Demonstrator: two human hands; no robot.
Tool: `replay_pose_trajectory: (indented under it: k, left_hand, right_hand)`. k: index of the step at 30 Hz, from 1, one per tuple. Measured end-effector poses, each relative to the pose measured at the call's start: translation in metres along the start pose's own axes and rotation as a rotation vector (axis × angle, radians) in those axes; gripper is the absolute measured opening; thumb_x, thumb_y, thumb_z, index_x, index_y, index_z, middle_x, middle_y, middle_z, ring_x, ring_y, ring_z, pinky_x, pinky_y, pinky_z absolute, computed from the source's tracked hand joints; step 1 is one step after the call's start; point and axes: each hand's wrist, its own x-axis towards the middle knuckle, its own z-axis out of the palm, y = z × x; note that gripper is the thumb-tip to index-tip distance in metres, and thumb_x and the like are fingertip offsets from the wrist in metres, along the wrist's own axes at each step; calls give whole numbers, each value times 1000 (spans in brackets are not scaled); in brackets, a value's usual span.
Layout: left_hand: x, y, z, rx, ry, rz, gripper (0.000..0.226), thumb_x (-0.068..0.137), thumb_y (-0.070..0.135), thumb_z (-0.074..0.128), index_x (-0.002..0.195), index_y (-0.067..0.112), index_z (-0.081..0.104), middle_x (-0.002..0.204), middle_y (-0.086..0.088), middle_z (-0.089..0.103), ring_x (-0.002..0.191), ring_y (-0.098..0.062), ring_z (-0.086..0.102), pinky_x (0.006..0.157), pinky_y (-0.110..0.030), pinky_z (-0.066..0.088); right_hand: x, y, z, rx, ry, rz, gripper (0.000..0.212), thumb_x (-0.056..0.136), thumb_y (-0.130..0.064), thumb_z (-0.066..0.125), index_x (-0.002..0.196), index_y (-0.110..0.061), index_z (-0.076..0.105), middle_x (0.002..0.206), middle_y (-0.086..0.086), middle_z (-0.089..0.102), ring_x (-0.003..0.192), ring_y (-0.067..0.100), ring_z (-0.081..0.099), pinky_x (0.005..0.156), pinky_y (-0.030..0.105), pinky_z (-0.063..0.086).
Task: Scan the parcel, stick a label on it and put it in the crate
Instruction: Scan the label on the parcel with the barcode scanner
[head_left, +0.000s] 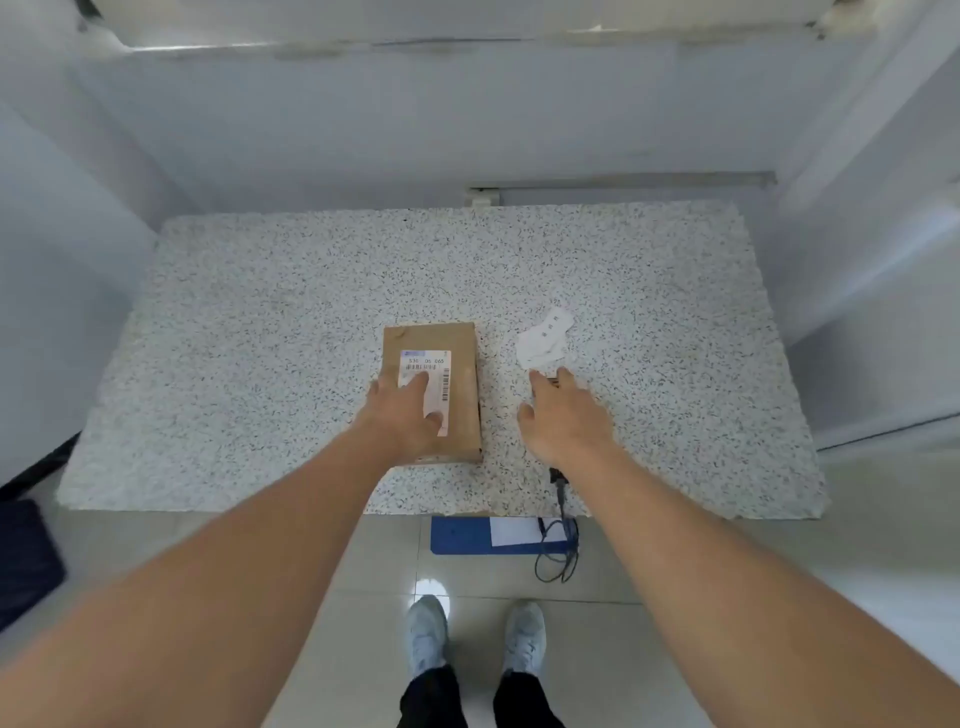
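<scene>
A brown cardboard parcel (457, 395) lies on the speckled table (260, 338), near its front middle, with a white barcode label (441, 371) on top. My left hand (410, 415) rests flat on the parcel, fingers spread, index finger and thumb on the label. Just to the right, my right hand (563, 415) covers a black scanner (557, 475), and only the scanner's tail end and cable show below my wrist. Loose white labels (545, 340) lie just beyond my right fingertips.
The scanner's black cable (558, 561) hangs over the table's front edge to the tiled floor. A blue container (457, 538) with a white sheet in it sits on the floor under that edge. A dark blue object (26, 561) stands at the left. White walls enclose the table.
</scene>
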Motion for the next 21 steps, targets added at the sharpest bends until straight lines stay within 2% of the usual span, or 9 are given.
replay_pose_trajectory:
  k: [3,5,7,9,11,12,14,17,21]
  left_hand:
    - [9,-12,13,21,-29,-24,85,94,49,62,163,29,16,168,-15,-11,154,-44,6,122,-59,24]
    - [11,-19,22,-45,-48,-47,94,91,51,68,163,34,11,167,-13,-26,156,-42,-5,125,-59,18]
    - [13,-27,30,-145,-56,-82,101,88,50,73,162,42,5,166,-12,-31,157,-41,-3,125,-57,21]
    - [13,-33,34,-265,-74,-94,105,86,47,77,160,50,2,168,-12,-19,155,-40,16,121,-50,31]
    - [13,-36,36,-392,-69,-64,106,86,41,79,161,50,4,163,-12,8,140,-34,39,114,-43,39]
    - [13,-39,38,-446,-50,-43,106,86,37,80,161,48,6,158,-10,17,131,-28,43,112,-41,40]
    - [16,-43,40,-512,-25,-25,107,86,29,82,162,44,8,151,-9,26,122,-20,42,109,-35,39]
    - [20,-50,41,-562,-11,-13,109,86,19,82,163,41,8,147,-11,29,121,-21,44,101,-27,38]
    - [21,-48,42,-515,8,-4,112,85,20,83,165,32,4,148,-12,30,120,-19,43,102,-24,32]
  right_hand:
    - [7,6,16,42,13,94,73,105,-40,42,165,-24,3,166,22,17,134,41,46,98,50,50]
    - [9,9,29,79,27,151,82,103,-38,48,164,-21,-4,162,25,20,132,41,46,98,51,51]
    - [11,8,40,128,42,200,89,102,-36,52,164,-18,-10,159,27,23,130,41,47,97,52,53]
    - [14,7,47,181,56,251,97,100,-35,57,162,-15,-15,155,28,30,123,41,54,93,52,55]
    - [17,6,52,251,64,297,104,99,-32,61,160,-12,-20,152,28,37,119,40,59,92,53,56]
    - [18,6,54,282,65,322,105,99,-31,62,160,-11,-22,152,27,39,118,40,60,93,53,56]
    - [21,5,58,322,54,367,103,101,-26,61,160,-7,-22,156,26,37,123,40,59,97,51,53]
    - [28,6,63,382,69,422,96,101,-20,62,161,-3,-11,155,25,38,126,40,57,98,50,51]
    - [40,11,68,433,73,474,90,98,-16,66,161,1,3,146,26,46,124,41,57,95,49,53]
